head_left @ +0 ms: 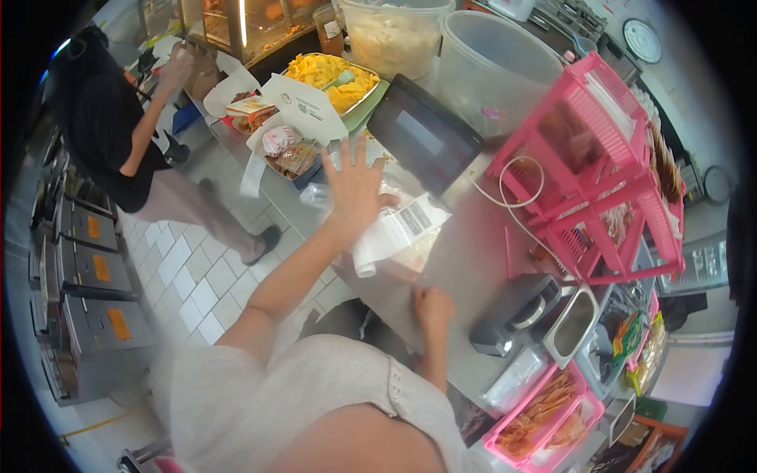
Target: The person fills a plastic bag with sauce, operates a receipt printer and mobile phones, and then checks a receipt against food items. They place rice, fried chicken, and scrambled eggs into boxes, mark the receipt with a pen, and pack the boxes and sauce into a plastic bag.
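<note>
Two hands at a paper slip on the counter (473, 260)

The left hand (355, 185) is flat with fingers spread wide over a clear plastic bag (394, 256), just below the black screen (424, 134). The barcoded paper slip (398, 229) lies beside that hand's thumb. Farther from the screen, the right hand (432, 307) is curled closed at the bag's edge; what it pinches, I cannot tell.

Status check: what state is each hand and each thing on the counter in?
left hand: open, fingers spread over bag
right hand: fisted on counter
food box: lid open
screen: dark
clear tub: lidless, looks empty
yellow food tray: uncovered
</note>
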Action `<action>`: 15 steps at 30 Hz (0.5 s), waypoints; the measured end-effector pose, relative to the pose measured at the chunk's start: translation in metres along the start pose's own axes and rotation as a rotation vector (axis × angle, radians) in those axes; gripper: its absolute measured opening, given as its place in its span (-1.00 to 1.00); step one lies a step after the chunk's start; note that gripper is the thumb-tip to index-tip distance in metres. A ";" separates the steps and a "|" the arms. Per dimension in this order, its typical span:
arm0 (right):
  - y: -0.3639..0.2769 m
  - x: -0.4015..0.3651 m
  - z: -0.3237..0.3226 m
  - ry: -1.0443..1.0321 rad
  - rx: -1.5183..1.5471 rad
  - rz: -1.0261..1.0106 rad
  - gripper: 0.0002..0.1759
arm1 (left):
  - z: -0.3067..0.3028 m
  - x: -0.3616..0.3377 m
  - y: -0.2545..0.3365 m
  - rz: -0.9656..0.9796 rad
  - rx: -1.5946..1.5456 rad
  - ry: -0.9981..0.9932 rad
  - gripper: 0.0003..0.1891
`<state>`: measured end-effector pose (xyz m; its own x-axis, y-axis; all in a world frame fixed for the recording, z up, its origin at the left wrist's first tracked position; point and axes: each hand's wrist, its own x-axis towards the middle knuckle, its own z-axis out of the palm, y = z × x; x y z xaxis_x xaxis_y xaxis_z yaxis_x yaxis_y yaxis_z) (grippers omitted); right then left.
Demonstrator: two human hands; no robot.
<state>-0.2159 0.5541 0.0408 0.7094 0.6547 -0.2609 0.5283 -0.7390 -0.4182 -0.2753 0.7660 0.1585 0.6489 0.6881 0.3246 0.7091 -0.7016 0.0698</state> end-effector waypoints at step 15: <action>-0.184 0.062 -0.071 0.129 -0.354 -0.799 -0.71 | -0.009 -0.076 -0.093 -0.342 -1.214 0.457 -0.63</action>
<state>-0.2364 0.7193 0.1633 0.1019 0.9893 0.1040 0.9871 -0.0875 -0.1341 -0.3928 0.7772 0.1360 0.1704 0.9048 0.3902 -0.0300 -0.3910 0.9199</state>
